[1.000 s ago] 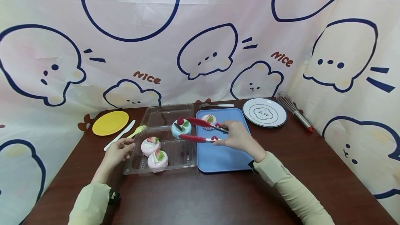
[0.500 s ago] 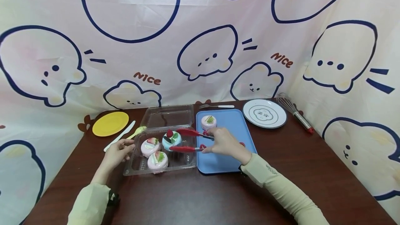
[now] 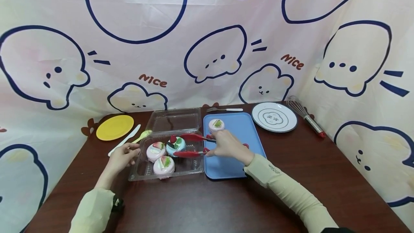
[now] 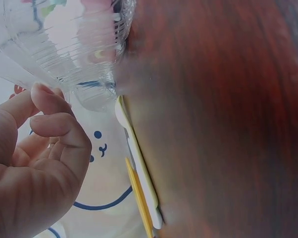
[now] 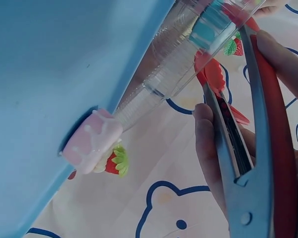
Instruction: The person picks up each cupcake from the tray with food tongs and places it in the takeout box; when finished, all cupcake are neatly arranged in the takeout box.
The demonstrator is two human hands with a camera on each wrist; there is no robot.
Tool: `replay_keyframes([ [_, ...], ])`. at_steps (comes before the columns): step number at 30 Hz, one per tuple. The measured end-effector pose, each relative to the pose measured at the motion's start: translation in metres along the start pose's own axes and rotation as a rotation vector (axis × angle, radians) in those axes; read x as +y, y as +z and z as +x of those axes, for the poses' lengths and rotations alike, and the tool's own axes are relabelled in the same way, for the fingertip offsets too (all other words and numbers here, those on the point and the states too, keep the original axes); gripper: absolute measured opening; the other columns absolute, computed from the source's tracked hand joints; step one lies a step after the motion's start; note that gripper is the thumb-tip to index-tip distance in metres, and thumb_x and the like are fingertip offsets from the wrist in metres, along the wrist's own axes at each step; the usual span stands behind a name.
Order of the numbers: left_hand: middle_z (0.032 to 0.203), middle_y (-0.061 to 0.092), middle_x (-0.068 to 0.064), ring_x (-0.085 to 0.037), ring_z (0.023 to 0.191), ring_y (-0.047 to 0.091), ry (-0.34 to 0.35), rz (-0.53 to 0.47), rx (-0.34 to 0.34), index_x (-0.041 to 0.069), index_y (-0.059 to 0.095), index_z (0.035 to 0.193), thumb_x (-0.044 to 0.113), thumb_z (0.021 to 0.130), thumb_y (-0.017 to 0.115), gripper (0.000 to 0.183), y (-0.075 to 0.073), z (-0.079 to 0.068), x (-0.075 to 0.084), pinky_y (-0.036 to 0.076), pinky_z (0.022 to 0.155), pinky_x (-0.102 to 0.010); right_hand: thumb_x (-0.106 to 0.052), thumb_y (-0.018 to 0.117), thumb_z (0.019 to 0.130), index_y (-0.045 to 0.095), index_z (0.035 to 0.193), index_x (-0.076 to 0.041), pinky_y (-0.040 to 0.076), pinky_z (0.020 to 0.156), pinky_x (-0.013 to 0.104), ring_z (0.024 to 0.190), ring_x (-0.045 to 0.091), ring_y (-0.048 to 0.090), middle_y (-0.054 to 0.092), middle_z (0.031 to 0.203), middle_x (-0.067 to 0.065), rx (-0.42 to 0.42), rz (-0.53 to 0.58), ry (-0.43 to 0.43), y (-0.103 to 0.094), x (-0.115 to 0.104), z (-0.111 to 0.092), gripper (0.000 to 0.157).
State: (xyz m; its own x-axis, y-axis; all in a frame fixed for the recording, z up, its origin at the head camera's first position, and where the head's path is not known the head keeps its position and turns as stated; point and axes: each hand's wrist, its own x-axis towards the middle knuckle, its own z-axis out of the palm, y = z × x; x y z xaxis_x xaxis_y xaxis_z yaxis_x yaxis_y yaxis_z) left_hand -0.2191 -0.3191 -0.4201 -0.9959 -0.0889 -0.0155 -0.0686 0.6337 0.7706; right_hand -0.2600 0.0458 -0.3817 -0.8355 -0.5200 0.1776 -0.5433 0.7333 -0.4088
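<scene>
My right hand (image 3: 228, 145) grips red-tipped tongs (image 3: 191, 154) over the left part of the blue tray (image 3: 223, 168). Their tips are spread on either side of a blue toy cupcake (image 3: 175, 147) topped with a red berry. That cupcake sits in the clear plastic container (image 3: 191, 171), beside two pink toy cakes (image 3: 164, 167) with strawberry slices. At the container's left edge, my left hand (image 3: 122, 158) pinches the rim (image 4: 60, 85) between thumb and finger. Through the clear wall in the right wrist view, the blue cupcake (image 5: 206, 29) shows between the tips.
Another pink cake (image 3: 216, 125) stands on the tray's far left. Behind the container is its open lid (image 3: 174, 119). A yellow plate (image 3: 114, 127), white knife (image 3: 124, 140) and pale green spoon (image 3: 142, 136) lie left. Beyond are a fork (image 3: 229, 109), white plate (image 3: 274, 117) and whisk (image 3: 305, 115).
My right hand has moved left and lower with the tongs, bringing the blue cupcake from the container's right side down next to the pink cakes. My left hand has stayed in place.
</scene>
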Motion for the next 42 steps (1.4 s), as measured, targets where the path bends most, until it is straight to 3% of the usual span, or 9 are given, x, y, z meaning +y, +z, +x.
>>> replay_keyframes([
  [9,0.070,0.054,-0.009,-0.016,0.054,0.053,0.010,-0.010,-0.002,-0.003,0.050,0.118,0.021,0.091,0.054,0.037,0.001,0.002,0.002,0.045,0.053,-0.029,-0.041,0.083,0.059,0.063,0.097,-0.004,0.039,0.048,0.025,0.056,0.011,0.047,0.062,0.077,0.001,-0.064,-0.032,0.020,-0.002,-0.003,0.009,0.056],
  [15,0.070,0.054,-0.009,-0.017,0.054,0.053,0.025,0.006,0.003,-0.003,0.051,0.119,0.020,0.091,0.053,0.036,0.001,0.002,0.003,0.045,0.052,-0.029,-0.042,0.083,0.058,0.059,0.081,-0.010,0.031,0.042,0.023,0.047,0.010,0.037,0.044,0.057,-0.001,-0.071,-0.070,0.006,-0.003,-0.007,0.012,0.046],
  [19,0.069,0.054,-0.008,-0.017,0.054,0.053,0.018,-0.003,0.002,-0.003,0.051,0.119,0.020,0.091,0.053,0.036,0.002,0.002,0.002,0.045,0.052,-0.030,-0.041,0.083,0.057,0.054,0.073,-0.012,0.027,0.042,0.023,0.045,0.009,0.031,0.036,0.055,-0.002,-0.075,-0.094,0.001,-0.003,-0.011,0.014,0.044],
  [32,0.069,0.055,-0.007,-0.015,0.054,0.053,0.049,0.026,0.043,-0.001,0.053,0.117,0.020,0.090,0.054,0.034,0.001,0.001,-0.002,0.044,0.050,-0.029,-0.040,0.084,0.057,0.055,0.074,-0.011,0.029,0.042,0.024,0.045,0.009,0.032,0.038,0.055,-0.002,-0.079,-0.125,0.024,0.000,-0.016,0.019,0.044],
  [42,0.071,0.055,-0.008,-0.014,0.054,0.053,0.020,-0.007,0.036,0.000,0.053,0.118,0.022,0.090,0.055,0.035,0.001,0.001,-0.003,0.045,0.051,-0.029,-0.040,0.084,0.056,0.057,0.079,-0.010,0.029,0.042,0.024,0.047,0.010,0.033,0.039,0.056,-0.002,-0.081,-0.111,0.042,0.001,-0.016,0.018,0.047],
])
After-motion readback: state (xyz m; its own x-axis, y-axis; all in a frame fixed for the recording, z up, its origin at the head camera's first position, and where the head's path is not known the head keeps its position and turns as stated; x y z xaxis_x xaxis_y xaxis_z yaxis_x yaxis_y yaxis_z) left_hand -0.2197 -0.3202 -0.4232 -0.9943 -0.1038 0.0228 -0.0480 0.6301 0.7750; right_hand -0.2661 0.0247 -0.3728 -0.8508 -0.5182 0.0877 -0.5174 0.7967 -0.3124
